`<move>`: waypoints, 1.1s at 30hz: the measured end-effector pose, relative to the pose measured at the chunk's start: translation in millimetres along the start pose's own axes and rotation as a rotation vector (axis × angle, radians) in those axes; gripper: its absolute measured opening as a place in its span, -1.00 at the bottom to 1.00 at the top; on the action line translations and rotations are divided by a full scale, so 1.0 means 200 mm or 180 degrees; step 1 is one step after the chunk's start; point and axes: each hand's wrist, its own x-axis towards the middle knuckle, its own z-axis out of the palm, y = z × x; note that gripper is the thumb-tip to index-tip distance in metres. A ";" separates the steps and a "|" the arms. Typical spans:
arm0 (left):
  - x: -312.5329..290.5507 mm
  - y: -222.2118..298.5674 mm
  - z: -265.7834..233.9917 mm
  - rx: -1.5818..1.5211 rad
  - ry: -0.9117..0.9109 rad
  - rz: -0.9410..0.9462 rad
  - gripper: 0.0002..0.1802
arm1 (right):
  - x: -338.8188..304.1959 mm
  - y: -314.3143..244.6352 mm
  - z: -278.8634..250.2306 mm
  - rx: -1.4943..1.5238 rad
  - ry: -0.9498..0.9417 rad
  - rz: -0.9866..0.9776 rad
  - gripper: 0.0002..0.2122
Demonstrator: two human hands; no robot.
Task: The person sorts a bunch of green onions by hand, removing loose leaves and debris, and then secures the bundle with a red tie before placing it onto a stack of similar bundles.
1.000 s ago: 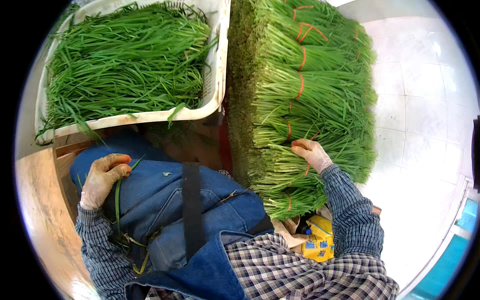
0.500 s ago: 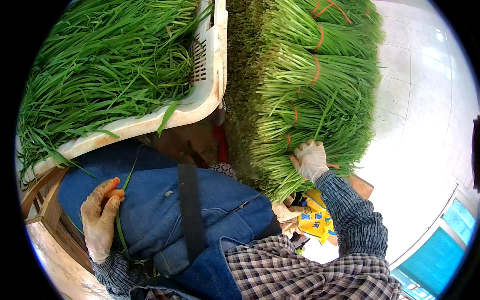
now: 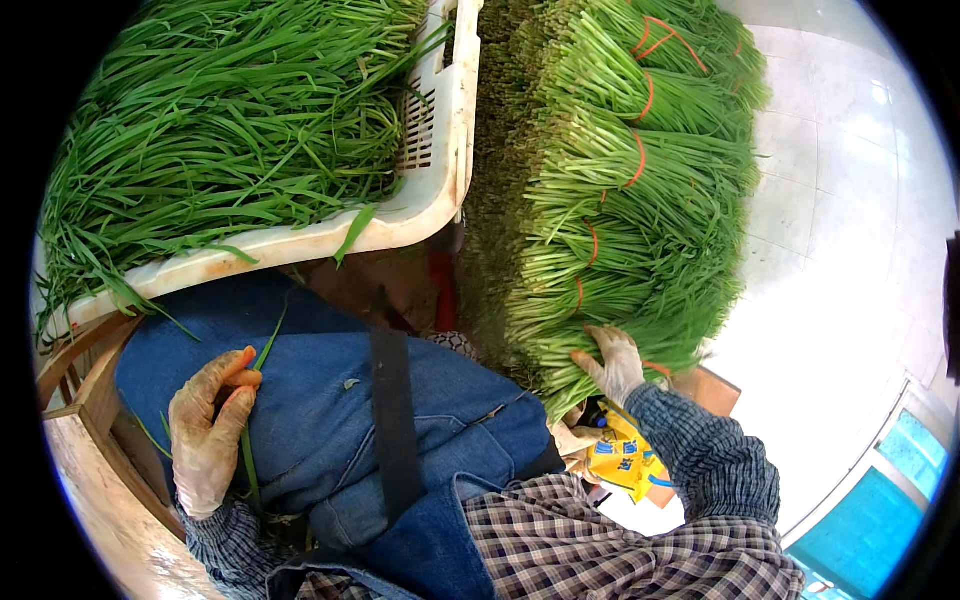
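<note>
My right hand [image 3: 615, 368], in a thin pale glove, rests on the nearest bundle of garlic chives [image 3: 565, 345]. Its thumb stands apart from the fingers, and it grips nothing I can see. Orange bands [image 3: 594, 243] circle several bundles, stacked in a row with pale stem ends to the left and leaves to the right. Over my lap, my left hand [image 3: 208, 430] is curled, with orange-tipped glove fingers close to the thumb. One long chive leaf [image 3: 268, 345] runs through those fingertips and down past the thumb; part of it is hidden by the hand.
A white plastic crate [image 3: 400, 228] heaped with loose chives [image 3: 240, 130] stands at the far left. Blue cloth [image 3: 300, 400] with a dark strap [image 3: 397, 420] covers my lap. A wooden chair [image 3: 90, 430] is at lower left. Beyond my right wrist lie a yellow bag [image 3: 620, 460] and a cardboard box [image 3: 712, 390].
My right hand has loosened from a closed grasp and slid toward me along the nearest bundle, thumb spreading out. The left hand keeps its curled pose; the view has shifted slightly.
</note>
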 end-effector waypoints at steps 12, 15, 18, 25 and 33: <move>-0.04 0.02 0.01 0.0171 -0.0071 0.0070 -0.66 | 0.07 -0.08 -0.01 0.0577 0.0881 -0.0121 -0.44; -0.02 0.02 0.01 0.0120 -0.0104 0.0074 -0.65 | 0.06 -0.10 0.05 0.0982 -0.0212 -0.0567 -0.41; -0.04 0.00 0.00 0.0092 -0.0126 0.0067 -0.66 | -0.05 -0.04 0.17 0.0282 0.0164 -0.0976 -0.49; -0.06 -0.03 -0.01 0.0028 -0.0131 0.0307 -0.67 | -0.17 -0.02 0.24 0.0574 0.0678 -0.1162 -0.63; -0.07 0.02 0.02 0.0253 -0.0059 0.0305 -0.68 | -0.22 -0.01 0.38 0.1210 0.1293 -0.0948 -0.74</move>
